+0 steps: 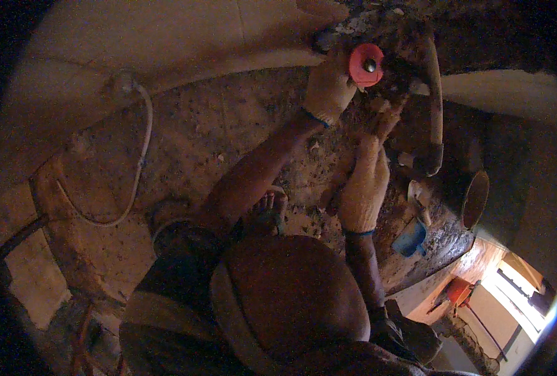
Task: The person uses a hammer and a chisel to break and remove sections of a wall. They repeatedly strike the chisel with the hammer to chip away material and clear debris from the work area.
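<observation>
My left hand (330, 91), in a pale knit glove, is closed around a chisel (370, 65) with a round red hand guard (359, 56). The chisel points nearly at the camera, so its metal end shows in the middle of the guard. Below and to the right is my right hand (365, 188), also gloved, stretched towards the dark broken wall base (377, 28). Its fingers are dim and blurred, and I cannot tell whether they grip a tool. A pale plastic pipe (436, 103) with an elbow at its lower end stands just right of both hands.
Rubble litters the dirty floor (259, 108). A blue plastic scoop (410, 239) and a round pipe opening (476, 199) lie to the right. On the left a thin white hose (144, 141) curves from the wall. Near a bright window (523, 291) is a red object (459, 291).
</observation>
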The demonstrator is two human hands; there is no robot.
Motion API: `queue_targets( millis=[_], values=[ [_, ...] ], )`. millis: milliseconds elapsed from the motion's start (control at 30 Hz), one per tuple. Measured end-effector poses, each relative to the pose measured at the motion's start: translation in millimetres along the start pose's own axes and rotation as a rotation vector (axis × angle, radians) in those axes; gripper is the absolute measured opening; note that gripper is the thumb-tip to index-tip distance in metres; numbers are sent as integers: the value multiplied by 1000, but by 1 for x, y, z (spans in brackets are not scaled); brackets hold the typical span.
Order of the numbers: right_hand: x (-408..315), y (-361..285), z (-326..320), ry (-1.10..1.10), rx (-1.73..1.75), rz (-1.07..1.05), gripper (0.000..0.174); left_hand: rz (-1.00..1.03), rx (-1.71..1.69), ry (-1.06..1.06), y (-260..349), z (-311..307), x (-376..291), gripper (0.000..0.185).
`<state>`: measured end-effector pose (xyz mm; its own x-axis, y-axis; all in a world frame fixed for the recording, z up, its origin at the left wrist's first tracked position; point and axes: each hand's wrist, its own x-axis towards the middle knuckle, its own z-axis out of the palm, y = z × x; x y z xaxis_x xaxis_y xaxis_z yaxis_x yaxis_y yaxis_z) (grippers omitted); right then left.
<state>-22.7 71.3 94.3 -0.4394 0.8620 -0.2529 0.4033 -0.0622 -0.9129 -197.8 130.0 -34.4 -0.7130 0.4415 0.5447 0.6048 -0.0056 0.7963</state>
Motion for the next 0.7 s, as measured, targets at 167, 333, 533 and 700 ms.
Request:
queue_targets(
  millis=[167, 333, 533, 700],
  values=[
    [-26, -45, -20, 103, 271, -190, 44, 40, 185, -71, -4, -3, -4, 52],
    [-24, -47, -16, -7, 537, -318, 42, 54, 79, 9, -3, -2, 2, 58],
    [0, -14, -2, -24, -158, -45, 40, -38, 167, -88, 7, -9, -7, 58],
    [-13, -18, -28, 222, 54, -163, 40, -12, 132, 17, 9, -8, -8, 48]
  ],
)
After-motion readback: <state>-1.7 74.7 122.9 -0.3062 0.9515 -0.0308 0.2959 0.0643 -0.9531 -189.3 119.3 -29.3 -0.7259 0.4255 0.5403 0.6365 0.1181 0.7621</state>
